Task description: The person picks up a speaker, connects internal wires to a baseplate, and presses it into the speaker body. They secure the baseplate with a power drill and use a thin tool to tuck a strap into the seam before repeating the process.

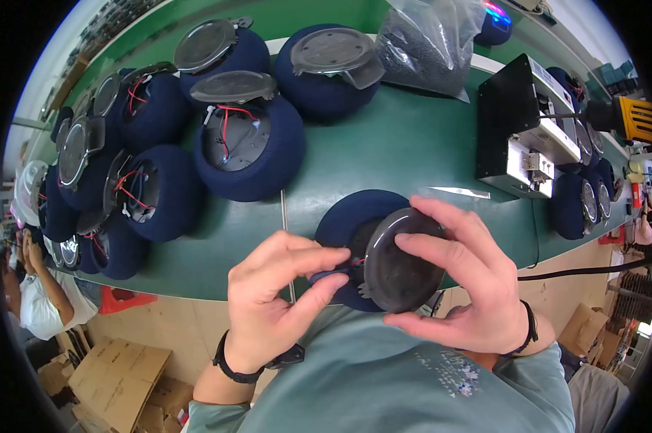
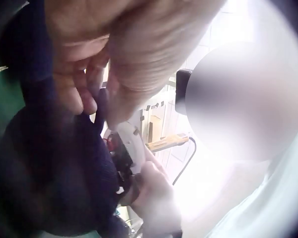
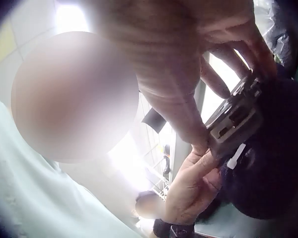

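Note:
A round navy fabric-covered body (image 1: 362, 209) sits at the table's near edge, with red wire showing at its opening. My left hand (image 1: 275, 281) pinches the dark fabric edge of this body between thumb and fingers; the left wrist view shows the fabric edge (image 2: 103, 99) at the fingertips. On the other side, my right hand (image 1: 477, 278) grips a dark, glossy round cover (image 1: 405, 263) by its rim, tilted over the opening. The cover's moulded underside (image 3: 238, 121) shows in the right wrist view, near a white cable tie (image 3: 236, 156). The opening's inside is mostly hidden.
Several similar navy bodies (image 1: 250, 173) with covers and red wires crowd the table's left side. A clear bag of black granules (image 1: 427, 50) lies at the back. Tweezers (image 1: 459, 193) lie near a black-and-silver machine (image 1: 510, 130) on the right, with a yellow-black tool (image 1: 640, 121) beyond.

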Available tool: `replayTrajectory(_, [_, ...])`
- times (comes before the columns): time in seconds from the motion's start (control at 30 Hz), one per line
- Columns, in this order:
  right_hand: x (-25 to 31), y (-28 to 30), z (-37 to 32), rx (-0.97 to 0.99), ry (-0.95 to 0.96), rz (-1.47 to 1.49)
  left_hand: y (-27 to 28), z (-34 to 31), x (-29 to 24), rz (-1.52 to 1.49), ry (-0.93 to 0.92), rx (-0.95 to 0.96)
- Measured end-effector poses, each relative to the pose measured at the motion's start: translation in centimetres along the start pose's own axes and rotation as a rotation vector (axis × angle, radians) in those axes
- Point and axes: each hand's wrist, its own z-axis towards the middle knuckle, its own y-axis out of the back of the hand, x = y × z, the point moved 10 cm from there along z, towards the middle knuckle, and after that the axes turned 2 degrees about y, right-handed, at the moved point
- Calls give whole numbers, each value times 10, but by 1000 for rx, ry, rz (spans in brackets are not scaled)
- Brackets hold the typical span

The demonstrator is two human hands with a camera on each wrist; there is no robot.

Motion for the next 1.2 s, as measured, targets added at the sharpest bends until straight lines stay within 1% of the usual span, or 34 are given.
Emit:
replayTrajectory(0.07, [5,-4,3,14,21,-72,4,-3,2,13,21,-6])
replayTrajectory(0.1, [6,-7,4,21,29,-68,3,-4,2,52,9,35])
replayTrajectory(0.13, [5,-8,5,13,7,-97,1,-6,2,91,-2,75])
replayTrajectory(0.17, [3,-9,7,5,-14,-128,1,-7,2,92,2,64])
replayTrajectory(0.23, [2,-11,9,26,10,-130,5,-8,12,-76,117,-12])
replayTrajectory(0.27, [2,-11,9,36,26,-134,8,-8,11,-79,120,-24])
replayTrajectory(0.33, [2,-11,12,94,35,-138,7,-7,4,52,84,35])
replayTrajectory(0.37, [3,-12,13,142,37,-145,8,-7,6,47,87,28])
replayTrajectory(0.43, [0,-9,13,183,18,-139,7,-7,-1,91,-22,32])
replayTrajectory(0.47, [-2,-11,12,215,-6,-132,9,-7,0,88,-21,28])
replayTrajectory(0.57, [-4,-9,11,165,-21,-52,9,-7,6,72,13,52])
replayTrajectory(0.63, [-3,-10,9,161,-28,-68,9,-6,23,-121,124,31])
replayTrajectory(0.83, [-1,-13,10,163,-42,-74,8,-5,30,-178,170,44])
replayTrajectory(0.97, [4,-16,10,168,-42,-95,9,-5,34,-191,182,30])
replayTrajectory(1.03, [6,-18,11,168,-50,-118,5,-5,34,-195,108,99])
replayTrajectory(1.07, [6,-19,11,168,-58,-142,5,-4,30,-196,108,100])
replayTrajectory(1.13, [4,-20,10,171,-48,-171,3,0,29,-290,212,89])
replayTrajectory(1.17, [4,-21,10,174,-37,-201,3,2,29,-290,212,89])
replayTrajectory(1.2, [4,-21,10,173,-37,-202,-2,4,22,-180,137,157])
